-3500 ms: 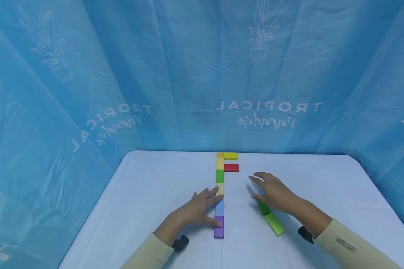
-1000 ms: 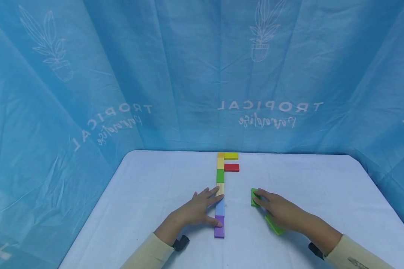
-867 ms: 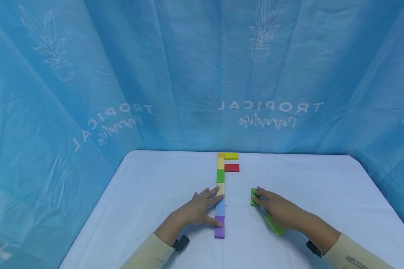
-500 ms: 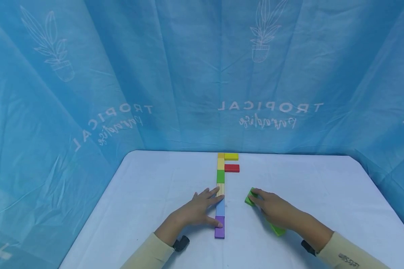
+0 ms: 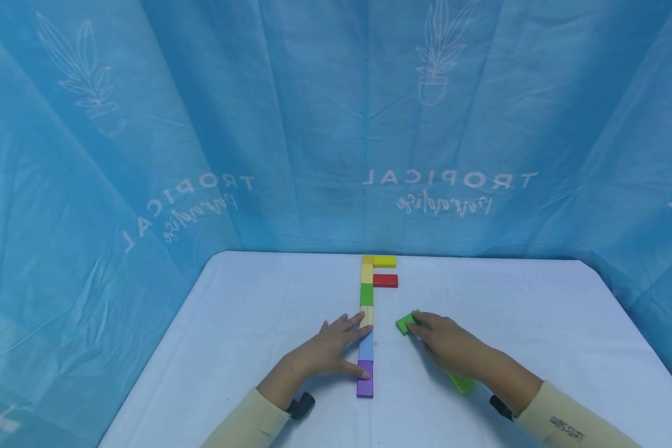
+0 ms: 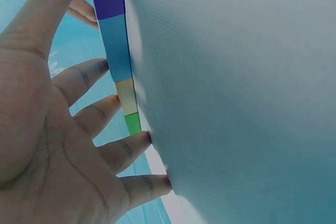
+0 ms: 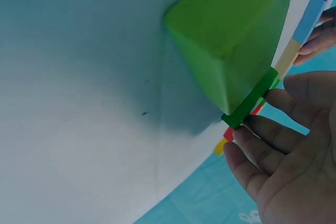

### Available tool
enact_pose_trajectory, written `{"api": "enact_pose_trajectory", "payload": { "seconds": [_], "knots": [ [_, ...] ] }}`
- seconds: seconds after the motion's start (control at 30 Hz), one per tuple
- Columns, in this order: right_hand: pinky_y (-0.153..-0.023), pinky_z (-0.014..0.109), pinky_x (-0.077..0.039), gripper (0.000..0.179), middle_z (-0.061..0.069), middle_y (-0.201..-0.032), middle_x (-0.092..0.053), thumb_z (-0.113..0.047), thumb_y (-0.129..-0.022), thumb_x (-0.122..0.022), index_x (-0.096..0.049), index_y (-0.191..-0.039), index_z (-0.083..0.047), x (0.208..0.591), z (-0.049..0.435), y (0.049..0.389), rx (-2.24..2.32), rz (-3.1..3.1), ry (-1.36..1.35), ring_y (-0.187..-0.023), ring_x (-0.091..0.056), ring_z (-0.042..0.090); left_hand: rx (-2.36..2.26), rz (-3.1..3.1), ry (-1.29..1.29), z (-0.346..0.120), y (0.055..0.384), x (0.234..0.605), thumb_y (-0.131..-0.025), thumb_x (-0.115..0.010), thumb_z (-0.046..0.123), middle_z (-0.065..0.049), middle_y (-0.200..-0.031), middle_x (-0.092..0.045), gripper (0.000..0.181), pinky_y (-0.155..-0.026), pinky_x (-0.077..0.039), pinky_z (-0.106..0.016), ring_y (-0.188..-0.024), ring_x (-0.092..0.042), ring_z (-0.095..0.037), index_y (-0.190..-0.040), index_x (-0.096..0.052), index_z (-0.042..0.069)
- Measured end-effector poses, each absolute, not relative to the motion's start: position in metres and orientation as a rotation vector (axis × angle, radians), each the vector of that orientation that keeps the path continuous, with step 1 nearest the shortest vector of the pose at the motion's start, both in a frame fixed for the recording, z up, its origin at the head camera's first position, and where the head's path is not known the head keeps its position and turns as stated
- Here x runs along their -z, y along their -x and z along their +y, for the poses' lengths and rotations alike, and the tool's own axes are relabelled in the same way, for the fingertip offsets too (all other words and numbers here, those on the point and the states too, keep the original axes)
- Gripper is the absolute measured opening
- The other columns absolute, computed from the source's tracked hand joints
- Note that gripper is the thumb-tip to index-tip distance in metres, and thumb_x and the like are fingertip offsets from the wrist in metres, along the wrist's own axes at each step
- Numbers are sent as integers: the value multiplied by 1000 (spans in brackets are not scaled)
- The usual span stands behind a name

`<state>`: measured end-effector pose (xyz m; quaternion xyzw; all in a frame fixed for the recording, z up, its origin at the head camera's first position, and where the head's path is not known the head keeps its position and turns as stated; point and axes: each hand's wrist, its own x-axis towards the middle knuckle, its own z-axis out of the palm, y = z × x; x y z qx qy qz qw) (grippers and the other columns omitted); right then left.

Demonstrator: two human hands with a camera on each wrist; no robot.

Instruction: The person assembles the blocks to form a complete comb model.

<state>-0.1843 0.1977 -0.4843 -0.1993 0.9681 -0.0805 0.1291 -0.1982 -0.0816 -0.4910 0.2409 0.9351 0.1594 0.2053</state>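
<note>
A straight row of flat blocks runs away from me: purple (image 5: 364, 390), blue (image 5: 366, 350), natural wood (image 5: 368, 316), green (image 5: 366, 294), pale yellow (image 5: 367, 274) and orange (image 5: 367, 259). My left hand (image 5: 326, 350) rests on the row with fingers spread, its thumb on the purple block and fingertips by the blue and wood ones. To the right, my right hand (image 5: 453, 346) pinches a dark green block (image 5: 404, 324), tilted and apart from the row. A light green block (image 7: 231, 24) lies under that hand, partly hidden in the head view.
A yellow block (image 5: 384, 262) and a red block (image 5: 386, 281) stick out rightward from the row's far end, with a gap between them. The white table (image 5: 246, 298) has its far edge against a blue curtain (image 5: 313, 124).
My right hand has gripped the dark green block, moved it left toward the row and turned it, away from the light green block. The left hand has stayed still.
</note>
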Motion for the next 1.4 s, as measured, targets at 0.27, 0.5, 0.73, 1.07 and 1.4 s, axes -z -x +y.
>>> {"api": "enact_pose_trajectory", "payload": {
  "seconds": [0.27,0.5,0.73,1.07,1.4],
  "knots": [
    [-115,52,-43,55,4,-162,-40,-31,-100,-63,-47,-152,-27,484,188,186,207,2824,553,-151,-37,31,-433,2612,-672,-82,198,491,-76,-78,64,11,-171,-18,95,-127,-14,-61,-160,-13,-27,-157,-34,40],
    [-114,54,-45,54,7,-161,-42,-33,-99,-63,-49,-151,-28,485,181,188,191,2871,555,-150,-38,34,-432,2611,-670,-82,198,491,-76,-78,64,11,-171,-18,95,-127,-14,-61,-160,-13,-27,-157,-34,41],
    [-111,53,-48,59,3,-161,-43,-38,-95,-69,-50,-150,-28,487,176,193,73,2920,616,-145,-44,34,-440,2614,-681,-83,198,492,-76,-77,65,12,-171,-18,94,-127,-14,-61,-160,-13,-26,-157,-34,42],
    [-115,54,-44,64,4,-157,-48,-46,-93,-70,-50,-150,-26,489,170,198,22,2964,668,-144,-45,34,-441,2620,-701,-83,198,492,-76,-77,66,11,-171,-18,95,-126,-15,-61,-160,-13,-27,-157,-34,41],
    [-117,54,-42,65,7,-159,-45,-48,-95,-67,-49,-151,-24,490,165,204,52,2920,687,-146,-42,35,-441,2623,-690,-83,197,491,-76,-77,66,11,-171,-19,95,-126,-16,-61,-160,-13,-27,-156,-35,40]
  ]
}}
